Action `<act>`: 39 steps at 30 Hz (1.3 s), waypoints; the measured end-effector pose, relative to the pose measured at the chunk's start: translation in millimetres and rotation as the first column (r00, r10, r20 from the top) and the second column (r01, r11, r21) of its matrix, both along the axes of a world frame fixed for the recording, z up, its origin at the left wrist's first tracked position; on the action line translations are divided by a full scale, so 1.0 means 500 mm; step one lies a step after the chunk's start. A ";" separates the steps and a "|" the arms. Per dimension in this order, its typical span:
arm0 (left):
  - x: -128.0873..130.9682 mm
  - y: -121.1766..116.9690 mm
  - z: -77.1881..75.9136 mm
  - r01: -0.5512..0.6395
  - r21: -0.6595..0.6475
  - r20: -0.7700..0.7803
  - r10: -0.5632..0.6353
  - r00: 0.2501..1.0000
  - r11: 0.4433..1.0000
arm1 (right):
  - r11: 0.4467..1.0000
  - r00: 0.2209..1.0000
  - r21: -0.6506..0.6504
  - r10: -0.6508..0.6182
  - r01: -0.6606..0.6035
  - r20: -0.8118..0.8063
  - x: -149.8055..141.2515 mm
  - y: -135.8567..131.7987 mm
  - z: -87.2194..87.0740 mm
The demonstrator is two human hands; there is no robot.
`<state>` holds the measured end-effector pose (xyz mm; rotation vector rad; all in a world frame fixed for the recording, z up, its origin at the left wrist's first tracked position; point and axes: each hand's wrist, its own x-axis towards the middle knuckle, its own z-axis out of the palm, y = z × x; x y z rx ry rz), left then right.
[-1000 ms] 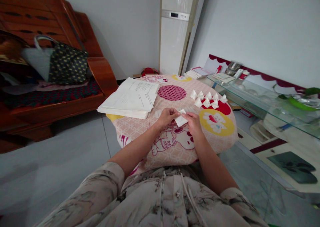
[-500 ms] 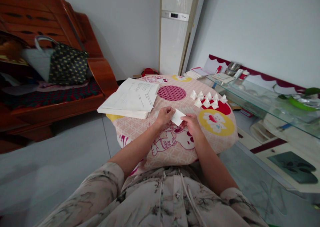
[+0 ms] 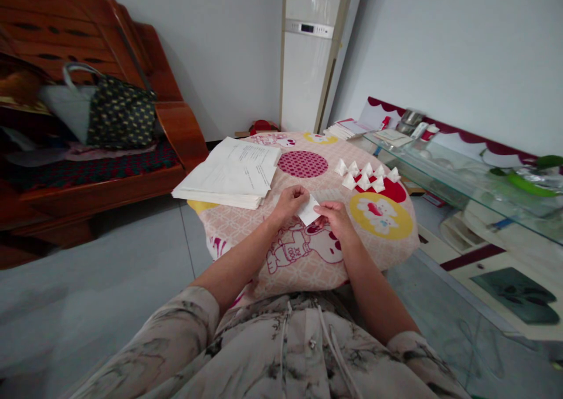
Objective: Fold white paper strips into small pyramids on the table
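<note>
Between my hands, above the patterned tablecloth, is a small folded piece of white paper (image 3: pixel 309 212). My left hand (image 3: pixel 291 203) pinches its upper left side, fingers closed. The right edge of the paper is gripped between the thumb and fingers of my right hand (image 3: pixel 334 216). Several white folded paper shapes (image 3: pixel 364 179) with pointed tops stand in rows on the cloth, beyond my right hand. To the far left of my hands lies a thick stack of printed paper sheets (image 3: pixel 229 173).
The round table wears a pink cloth (image 3: pixel 246 252) with cartoon prints. A glass-topped cabinet (image 3: pixel 475 188) with small items adjoins it on the right. A wooden bench (image 3: pixel 176 123) with bags (image 3: pixel 121 111) stands left. A tall white cabinet-like unit (image 3: pixel 305 76) stands behind.
The folded paper has turned slightly and shifted a little left between my fingers. My right hand has moved slightly left along its edge.
</note>
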<state>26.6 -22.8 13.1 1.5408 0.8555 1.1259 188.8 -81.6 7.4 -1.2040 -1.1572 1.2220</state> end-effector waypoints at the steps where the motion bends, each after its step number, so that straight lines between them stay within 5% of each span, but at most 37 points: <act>1: 0.000 0.000 0.000 0.000 -0.007 0.009 0.001 1.000 1.000 | 1.000 1.000 0.001 0.004 -0.004 0.007 0.000 0.000 0.001; 9: 0.000 0.005 0.000 0.013 -0.055 -0.035 -0.015 0.999 0.998 | 0.998 0.998 -0.047 0.043 -0.041 0.047 -0.003 0.000 -0.001; 20: -0.006 0.021 -0.026 0.070 -0.147 -0.037 -0.076 0.996 0.987 | 0.992 0.994 -0.075 -0.106 0.105 -0.017 0.003 0.010 -0.005; 26: -0.002 0.018 -0.023 0.021 0.092 -0.206 -0.002 0.979 0.996 | 0.988 0.990 -0.125 -0.079 0.094 0.120 0.007 0.001 0.003; 34: -0.002 0.020 -0.029 -0.017 0.436 -0.324 0.174 0.930 0.900 | 0.917 0.974 -0.360 -0.102 0.171 0.205 -0.003 -0.005 0.027; 39: -0.016 0.008 -0.022 0.268 0.439 -0.428 -0.062 0.902 0.858 | 0.882 0.964 -0.406 -0.165 0.239 0.209 -0.002 -0.003 0.025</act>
